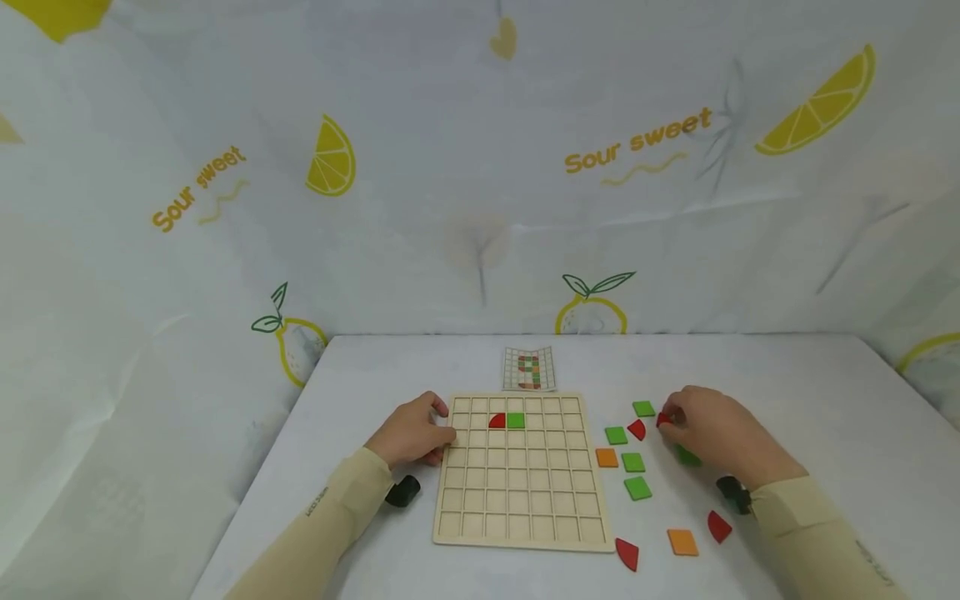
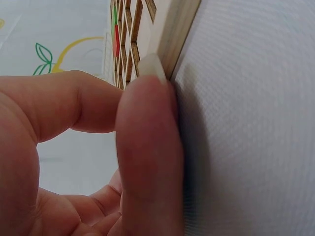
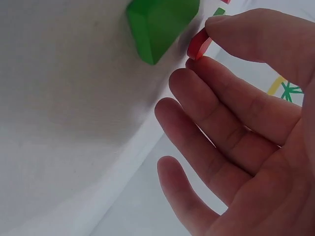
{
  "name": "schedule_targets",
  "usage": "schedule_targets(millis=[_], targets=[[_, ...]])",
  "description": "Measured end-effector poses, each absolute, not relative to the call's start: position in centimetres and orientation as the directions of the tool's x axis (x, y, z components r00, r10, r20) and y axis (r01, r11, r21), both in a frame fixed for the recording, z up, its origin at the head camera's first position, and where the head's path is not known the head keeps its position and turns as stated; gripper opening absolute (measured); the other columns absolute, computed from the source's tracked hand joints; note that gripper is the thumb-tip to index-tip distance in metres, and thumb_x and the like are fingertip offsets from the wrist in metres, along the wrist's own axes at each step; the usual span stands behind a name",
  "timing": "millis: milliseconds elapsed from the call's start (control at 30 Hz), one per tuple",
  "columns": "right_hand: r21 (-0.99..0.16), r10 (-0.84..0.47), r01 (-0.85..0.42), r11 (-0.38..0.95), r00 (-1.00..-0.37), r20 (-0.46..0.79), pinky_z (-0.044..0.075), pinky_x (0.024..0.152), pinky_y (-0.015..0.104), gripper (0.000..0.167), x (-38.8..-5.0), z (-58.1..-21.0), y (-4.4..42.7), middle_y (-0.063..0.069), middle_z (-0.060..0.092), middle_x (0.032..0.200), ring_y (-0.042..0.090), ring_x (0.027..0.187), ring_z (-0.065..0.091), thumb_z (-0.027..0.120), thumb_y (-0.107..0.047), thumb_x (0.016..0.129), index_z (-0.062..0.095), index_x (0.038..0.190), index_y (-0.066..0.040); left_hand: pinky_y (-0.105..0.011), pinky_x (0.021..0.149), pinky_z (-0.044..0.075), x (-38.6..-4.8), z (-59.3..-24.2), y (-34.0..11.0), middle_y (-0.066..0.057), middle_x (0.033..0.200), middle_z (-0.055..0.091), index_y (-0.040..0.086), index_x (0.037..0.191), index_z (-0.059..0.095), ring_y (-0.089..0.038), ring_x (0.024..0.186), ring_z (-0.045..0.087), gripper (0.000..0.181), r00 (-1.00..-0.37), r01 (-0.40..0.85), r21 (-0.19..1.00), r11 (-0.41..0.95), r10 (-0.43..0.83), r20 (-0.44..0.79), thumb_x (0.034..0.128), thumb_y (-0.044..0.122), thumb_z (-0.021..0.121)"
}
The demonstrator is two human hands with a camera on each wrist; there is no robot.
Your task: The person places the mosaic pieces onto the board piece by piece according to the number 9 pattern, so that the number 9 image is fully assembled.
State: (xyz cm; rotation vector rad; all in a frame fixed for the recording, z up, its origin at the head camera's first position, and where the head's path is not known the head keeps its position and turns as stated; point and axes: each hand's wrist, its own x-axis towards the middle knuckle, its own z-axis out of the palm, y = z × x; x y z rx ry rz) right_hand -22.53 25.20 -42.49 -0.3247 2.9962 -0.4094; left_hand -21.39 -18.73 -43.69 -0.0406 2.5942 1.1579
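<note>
A wooden grid board (image 1: pixel 527 480) lies on the table, a red quarter-round piece (image 1: pixel 498 422) and a green square (image 1: pixel 516 421) side by side in its upper cells. My left hand (image 1: pixel 411 431) is at the board's left edge; in the left wrist view its thumb (image 2: pixel 150 142) touches the board's side (image 2: pixel 178 34). To the right of the board, my right hand (image 1: pixel 712 429) pinches a red piece (image 1: pixel 663 419) between thumb and finger; the right wrist view shows this red piece (image 3: pixel 199 44) near a green piece (image 3: pixel 165 24) on the table.
Several green squares (image 1: pixel 633 462), two orange squares (image 1: pixel 682 542) and more red quarter-round pieces (image 1: pixel 718 527) lie right of the board. A printed pattern card (image 1: pixel 528 369) is behind it. A patterned cloth (image 1: pixel 420 250) hangs behind the table.
</note>
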Motion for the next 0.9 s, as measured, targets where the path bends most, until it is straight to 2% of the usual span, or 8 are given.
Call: schedule_targets(millis=[333,533,633,767,900], targets=[[-0.277,-0.202,-0.163,0.947,-0.973,-0.115,0.061,0.078,0.045,0.03,-23.1,-41.6,23.8,0.009,0.072,0.098,0.024,0.086,0.061,0.084,-0.024,0.093,0.077,0.111,-0.002,-0.028,0.064,0.058,-21.2,-43.6,-19.1,-0.008,0.08,0.07,0.008,0.126,0.059,-0.016,0.063,0.07,0.038,-0.951,-0.151,0.73,0.667,0.104,-0.292,0.0922,0.018,0.073],[-0.286,-0.26,-0.226,0.931,-0.962,-0.084,0.061,0.082,0.045,0.028,-23.9,-40.3,20.7,0.007,0.073,0.1,0.022,0.087,0.062,0.084,-0.024,0.094,0.077,0.112,-0.003,-0.028,0.064,0.058,-21.4,-43.4,-19.1,-0.008,0.08,0.071,0.009,0.126,0.059,-0.015,0.063,0.07,0.037,-0.952,-0.167,0.73,0.663,0.083,-0.293,0.0924,0.018,0.073],[-0.31,-0.282,-0.239,0.92,-0.954,-0.102,0.059,0.078,0.041,0.027,-24.2,-39.8,18.9,0.007,0.071,0.102,0.019,0.076,0.063,0.082,-0.024,0.096,0.076,0.113,-0.004,-0.028,0.064,0.059,-21.4,-43.4,-19.0,-0.008,0.078,0.071,0.009,0.126,0.059,-0.015,0.062,0.069,0.037,-0.951,-0.164,0.735,0.658,0.093,-0.296,0.0928,0.019,0.073],[-0.295,-0.349,-0.316,0.902,-0.935,-0.066,0.057,0.076,0.039,0.02,-24.4,-39.6,16.6,0.004,0.07,0.099,0.016,0.073,0.062,0.081,-0.024,0.097,0.077,0.108,-0.007,-0.028,0.064,0.058,-21.5,-43.5,-19.0,-0.007,0.076,0.072,0.01,0.126,0.059,-0.015,0.061,0.069,0.037,-0.948,-0.169,0.742,0.649,0.099,-0.302,0.093,0.02,0.074],[-0.258,-0.415,-0.395,0.882,-0.909,-0.024,0.057,0.08,0.041,0.017,-24.5,-39.7,14.2,0.001,0.069,0.095,0.017,0.083,0.06,0.08,-0.024,0.096,0.077,0.103,-0.009,-0.028,0.064,0.058,-21.5,-43.6,-19.0,-0.007,0.075,0.072,0.01,0.125,0.059,-0.015,0.06,0.069,0.037,-0.947,-0.171,0.743,0.647,0.1,-0.305,0.0931,0.021,0.074]])
